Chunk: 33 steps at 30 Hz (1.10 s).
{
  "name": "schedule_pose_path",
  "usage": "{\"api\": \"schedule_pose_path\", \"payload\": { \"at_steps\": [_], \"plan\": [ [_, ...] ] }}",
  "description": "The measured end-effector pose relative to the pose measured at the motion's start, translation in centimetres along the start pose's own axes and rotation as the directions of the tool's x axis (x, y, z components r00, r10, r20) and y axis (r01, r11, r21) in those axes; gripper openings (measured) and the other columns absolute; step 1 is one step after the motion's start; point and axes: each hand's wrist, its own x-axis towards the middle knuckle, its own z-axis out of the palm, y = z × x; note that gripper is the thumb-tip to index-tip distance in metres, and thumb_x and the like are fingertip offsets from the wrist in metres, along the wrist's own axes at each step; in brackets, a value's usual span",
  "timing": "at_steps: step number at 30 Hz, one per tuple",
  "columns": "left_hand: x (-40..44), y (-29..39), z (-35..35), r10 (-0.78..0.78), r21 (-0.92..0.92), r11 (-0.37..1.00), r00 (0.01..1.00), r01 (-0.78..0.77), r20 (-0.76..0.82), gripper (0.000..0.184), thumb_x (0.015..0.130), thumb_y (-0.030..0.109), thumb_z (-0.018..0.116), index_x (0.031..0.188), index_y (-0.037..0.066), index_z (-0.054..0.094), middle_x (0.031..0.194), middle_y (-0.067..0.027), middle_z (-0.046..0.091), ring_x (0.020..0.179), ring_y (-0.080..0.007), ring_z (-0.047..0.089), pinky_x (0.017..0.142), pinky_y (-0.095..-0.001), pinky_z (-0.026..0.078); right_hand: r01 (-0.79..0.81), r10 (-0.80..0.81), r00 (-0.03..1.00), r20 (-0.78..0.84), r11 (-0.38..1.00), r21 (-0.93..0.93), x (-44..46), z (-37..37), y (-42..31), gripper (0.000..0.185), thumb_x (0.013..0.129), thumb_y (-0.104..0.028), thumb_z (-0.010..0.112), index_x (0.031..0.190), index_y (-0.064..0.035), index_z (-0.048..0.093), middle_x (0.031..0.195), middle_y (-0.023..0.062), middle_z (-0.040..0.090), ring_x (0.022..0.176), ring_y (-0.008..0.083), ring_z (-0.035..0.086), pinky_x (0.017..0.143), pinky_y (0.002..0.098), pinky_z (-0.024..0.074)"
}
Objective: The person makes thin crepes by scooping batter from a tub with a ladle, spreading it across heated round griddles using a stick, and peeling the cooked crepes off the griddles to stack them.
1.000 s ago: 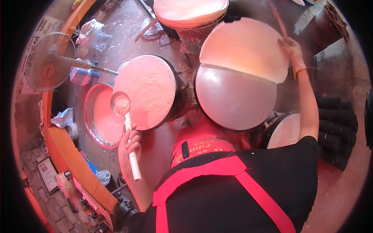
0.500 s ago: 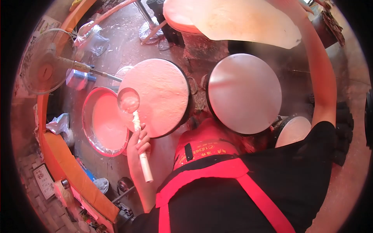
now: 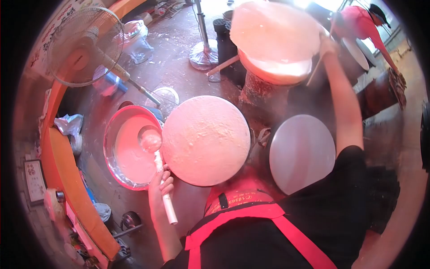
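Observation:
My left hand [image 3: 162, 183] is closed around the pale handle of a ladle [image 3: 151, 142]. The ladle's bowl hangs over a red-rimmed tub of batter [image 3: 127, 157], near the left griddle. A layer of pale batter [image 3: 206, 141] covers that round griddle. At the upper right, my right hand [image 3: 329, 47] is closed at the edge of a large thin pancake [image 3: 275, 33], which spreads above a round stack [image 3: 286, 71]. A thin stick [image 3: 316, 71] shows beside this hand; its grip is blurred. The right griddle [image 3: 302, 152] has a bare grey surface.
A fan [image 3: 85, 47] stands at the left, its pole reaching toward the tub. An orange counter edge [image 3: 67, 188] curves along the left side. Another person in red [image 3: 360, 24] bends at the upper right, one hand on a dark bin [image 3: 380, 96].
The view has tilted up, showing the stack and the other person. My right hand has lowered the pancake over the stack. The ladle has shifted from the griddle's edge to over the tub.

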Motion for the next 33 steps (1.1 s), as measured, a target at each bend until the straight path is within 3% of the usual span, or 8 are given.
{"api": "schedule_pose_path", "payload": {
  "at_steps": [6, 21, 22, 25, 28, 29, 31, 33],
  "plan": [
    [-2.2, -0.6, 2.0, 0.114, -0.052, 0.991, 0.986, -0.121, -0.119, 0.023, 0.102, 0.01, 0.042, 0.118, -0.007, 0.044, 0.075, -0.0018, 0.038, 0.051, -0.0029, 0.034, 0.037, -0.0155, 0.03, -0.368, 0.394, 0.916, -0.068, 0.898, 0.242, -4.0, 10.6, 13.0, 0.047, 0.081, -0.04, 0.071, 0.103, 0.0016, 0.07, 0.106, 0.0212, 0.069, 0.099, 0.0307, 0.067, 0.089, 0.0379, 0.0498],
    [-3.6, 5.9, -2.2, -0.014, -0.457, 0.89, 0.999, -0.009, -0.047, 0.028, 0.104, 0.013, 0.038, 0.122, -0.008, 0.039, 0.08, -0.0042, 0.039, 0.052, -0.0053, 0.036, 0.039, -0.0173, 0.032, -0.07, 0.2, 0.959, -0.202, 0.854, 0.515, -11.5, 12.4, 16.9, 0.037, 0.092, -0.033, 0.062, 0.104, 0.001, 0.066, 0.076, 0.0083, 0.065, 0.067, 0.0209, 0.061, 0.064, 0.0347, 0.0504],
    [-3.3, 7.7, -4.2, -0.02, -0.463, 0.886, 0.998, -0.007, -0.053, 0.028, 0.104, 0.013, 0.038, 0.122, -0.008, 0.039, 0.08, -0.0042, 0.039, 0.052, -0.0053, 0.036, 0.039, -0.0173, 0.032, -0.33, 0.258, 0.939, 0.227, 0.497, 0.802, -14.7, 9.1, 16.3, 0.031, 0.093, -0.035, 0.06, 0.106, -0.0066, 0.064, 0.063, 0.0004, 0.051, 0.051, 0.0133, 0.049, 0.047, 0.0292, 0.0415],
    [-1.5, 12.5, -12.8, 0.174, -0.022, 0.984, 0.979, -0.177, -0.107, 0.029, 0.103, 0.021, 0.043, 0.122, -0.001, 0.046, 0.087, -0.003, 0.047, 0.053, -0.0057, 0.038, 0.043, -0.0171, 0.034, -0.521, 0.166, 0.845, 0.508, 0.466, 0.715, -25.9, 2.4, 10.4, 0.031, 0.098, -0.035, 0.051, 0.117, -0.0117, 0.061, 0.062, -0.0068, 0.036, 0.044, 0.0052, 0.028, 0.04, 0.0222, 0.0274],
    [5.1, 17.1, -25.8, 0.597, 0.82, 0.555, 0.754, -0.142, -0.274, 0.04, 0.094, 0.009, 0.049, 0.133, 0.006, 0.054, 0.086, -0.0033, 0.062, 0.064, -0.0138, 0.059, 0.056, -0.0253, 0.048, -0.588, 0.069, 0.69, 0.721, 0.634, 0.503, -41.6, -0.3, 10.2, 0.059, 0.098, -0.052, 0.047, 0.133, -0.0035, 0.05, 0.059, -0.0077, 0.036, 0.045, 0.0022, 0.031, 0.04, 0.0189, 0.0269],
    [8.2, 19.9, -31.2, 0.774, 0.951, -0.305, 0.596, 0.052, 0.215, 0.05, 0.088, 0.004, 0.047, 0.139, 0.005, 0.048, 0.113, -0.0133, 0.066, 0.094, -0.0256, 0.065, 0.087, -0.0368, 0.05, -0.611, -0.01, 0.569, 0.823, 0.664, 0.431, -48.8, -0.1, 7.8, 0.065, 0.095, -0.058, 0.048, 0.132, -0.004, 0.05, 0.058, -0.0075, 0.036, 0.042, 0.0028, 0.031, 0.038, 0.0194, 0.0264],
    [9.6, 26.7, -30.7, 0.539, 0.974, -0.085, 0.832, 0.208, -0.13, 0.043, 0.092, 0.009, 0.048, 0.136, 0.004, 0.051, 0.112, -0.0195, 0.065, 0.1, -0.0323, 0.063, 0.086, -0.041, 0.048, -0.72, 0.271, 0.459, 0.846, 0.672, 0.175, -59.3, 3.0, 4.1, 0.051, 0.097, -0.051, 0.049, 0.123, -0.0086, 0.057, 0.058, -0.0075, 0.036, 0.042, 0.0043, 0.033, 0.037, 0.0209, 0.0258],
    [15.7, 31.4, -39.7, 0.225, 0.776, -0.631, 0.956, -0.005, 0.189, 0.039, 0.095, 0.021, 0.046, 0.13, 0.003, 0.054, 0.113, -0.0255, 0.06, 0.093, -0.0389, 0.063, 0.078, -0.0467, 0.051, -0.264, -0.088, 0.377, 0.922, 0.944, 0.198, -68.3, 6.6, 1.0, 0.049, 0.099, -0.035, 0.046, 0.142, -0.009, 0.045, 0.064, -0.0054, 0.041, 0.051, 0.0054, 0.038, 0.045, 0.0213, 0.0314]
  ]
}}
